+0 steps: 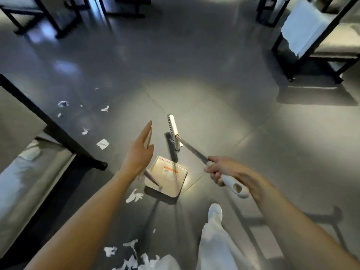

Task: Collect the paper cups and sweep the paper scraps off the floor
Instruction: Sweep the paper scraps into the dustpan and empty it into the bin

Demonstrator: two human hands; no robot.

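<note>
Torn white paper scraps point(102, 143) are scattered on grey floor point(214, 94) left of beige dustpan point(171, 178); white-handled broom point(176, 133) is held tilted, head just beyond it.

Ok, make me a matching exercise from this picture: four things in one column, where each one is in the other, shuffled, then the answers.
Things
1. broom
2. dustpan
3. square paper scrap
4. white cloth

Places
A. draped over a chair at the upper right
B. gripped by the right hand
C. on the floor, close to the open left hand
D. on the floor beside the black furniture leg

Pairs: 1-B, 2-C, 3-D, 4-A
</note>
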